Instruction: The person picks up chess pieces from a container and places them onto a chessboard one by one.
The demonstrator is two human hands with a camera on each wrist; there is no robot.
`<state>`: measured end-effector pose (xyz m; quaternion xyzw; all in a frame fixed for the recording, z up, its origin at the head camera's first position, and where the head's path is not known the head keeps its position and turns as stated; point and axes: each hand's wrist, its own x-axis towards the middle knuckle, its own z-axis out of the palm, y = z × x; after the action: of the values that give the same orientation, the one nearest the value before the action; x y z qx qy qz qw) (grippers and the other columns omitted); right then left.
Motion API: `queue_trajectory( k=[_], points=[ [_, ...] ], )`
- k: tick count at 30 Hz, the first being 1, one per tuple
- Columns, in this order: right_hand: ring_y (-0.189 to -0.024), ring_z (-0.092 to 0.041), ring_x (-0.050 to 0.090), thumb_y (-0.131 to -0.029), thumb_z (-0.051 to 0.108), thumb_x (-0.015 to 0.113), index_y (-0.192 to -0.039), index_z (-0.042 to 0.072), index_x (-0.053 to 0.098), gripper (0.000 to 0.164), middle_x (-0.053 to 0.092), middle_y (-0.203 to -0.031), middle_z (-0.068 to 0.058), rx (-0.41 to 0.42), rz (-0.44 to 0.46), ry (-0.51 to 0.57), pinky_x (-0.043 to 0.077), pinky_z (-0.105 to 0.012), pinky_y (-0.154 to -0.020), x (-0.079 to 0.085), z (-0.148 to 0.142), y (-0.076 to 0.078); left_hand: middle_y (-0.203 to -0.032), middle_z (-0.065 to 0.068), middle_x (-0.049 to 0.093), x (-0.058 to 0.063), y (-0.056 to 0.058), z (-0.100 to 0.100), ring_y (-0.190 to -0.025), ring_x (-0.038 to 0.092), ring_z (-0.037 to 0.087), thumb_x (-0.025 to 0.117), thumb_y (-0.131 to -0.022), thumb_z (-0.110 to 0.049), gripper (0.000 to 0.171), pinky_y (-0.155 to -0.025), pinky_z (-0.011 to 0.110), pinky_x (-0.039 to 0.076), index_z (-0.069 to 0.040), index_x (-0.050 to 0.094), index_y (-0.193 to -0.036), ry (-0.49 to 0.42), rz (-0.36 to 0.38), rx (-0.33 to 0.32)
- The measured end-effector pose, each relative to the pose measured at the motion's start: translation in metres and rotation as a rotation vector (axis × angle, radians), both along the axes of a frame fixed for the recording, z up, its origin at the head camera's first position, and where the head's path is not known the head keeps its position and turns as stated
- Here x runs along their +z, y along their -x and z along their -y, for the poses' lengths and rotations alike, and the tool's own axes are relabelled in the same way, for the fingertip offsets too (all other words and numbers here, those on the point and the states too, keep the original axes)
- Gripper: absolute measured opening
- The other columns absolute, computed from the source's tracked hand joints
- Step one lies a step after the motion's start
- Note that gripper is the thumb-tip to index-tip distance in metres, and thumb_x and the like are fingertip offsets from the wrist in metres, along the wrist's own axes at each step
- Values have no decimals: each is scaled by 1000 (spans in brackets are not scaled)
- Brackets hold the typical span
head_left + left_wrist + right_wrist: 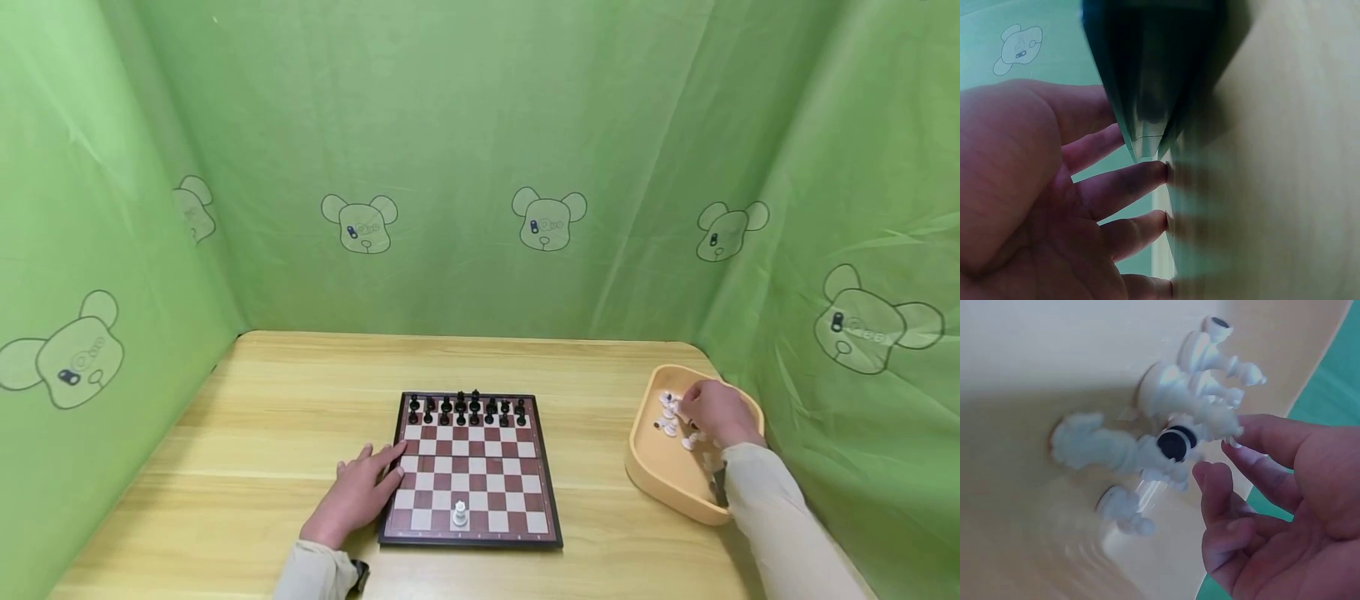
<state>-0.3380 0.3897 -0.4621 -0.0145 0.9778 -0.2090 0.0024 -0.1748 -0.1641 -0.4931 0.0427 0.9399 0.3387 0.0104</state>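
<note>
My left hand (352, 496) lies on the table at the left side of a chessboard (472, 482), its index finger and thumb touching the board's edge. Seen from the left wrist, the board's dark edge (1154, 56) sits between thumb and fingers, whose tips meet the tabletop. A row of black pawns with black back pieces (461, 407) fills the far side; one tall white piece (460, 513) stands on the near row. Over at the right, my right hand (720, 412) reaches into a light orange bin (667, 496). Its thumb and index finger pinch the top of a white chess piece (1207, 415).
Several white chess pieces (1116, 509) lie tumbled in the bin around the fingers. The bin stands by the table's right edge, close to the green curtain (840, 450). Wooden tabletop (300, 400) stretches around the board, and green cloth hangs on three sides.
</note>
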Motion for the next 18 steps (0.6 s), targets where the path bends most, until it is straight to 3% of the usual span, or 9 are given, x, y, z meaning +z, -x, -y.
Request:
queue_trajectory(
  k=[11,18],
  points=[
    [-72,-24,64,-93,19,63,-101,-1,72,24,71,-86,-13,-48,-118,39,51,-39,-63,15,14,-5,-148,24,55,-1,1,1,-146,33,55,60,-105,-24,45,-114,81,12,-13,58,-149,4,6,4],
    [-72,-25,64,-92,21,68,-101,0,72,23,73,-89,-17,-62,-244,64,49,-39,-63,21,33,-10,-149,24,54,-1,1,1,-147,32,55,60,-105,-25,45,-114,80,11,-14,57,-149,0,14,7]
  ],
)
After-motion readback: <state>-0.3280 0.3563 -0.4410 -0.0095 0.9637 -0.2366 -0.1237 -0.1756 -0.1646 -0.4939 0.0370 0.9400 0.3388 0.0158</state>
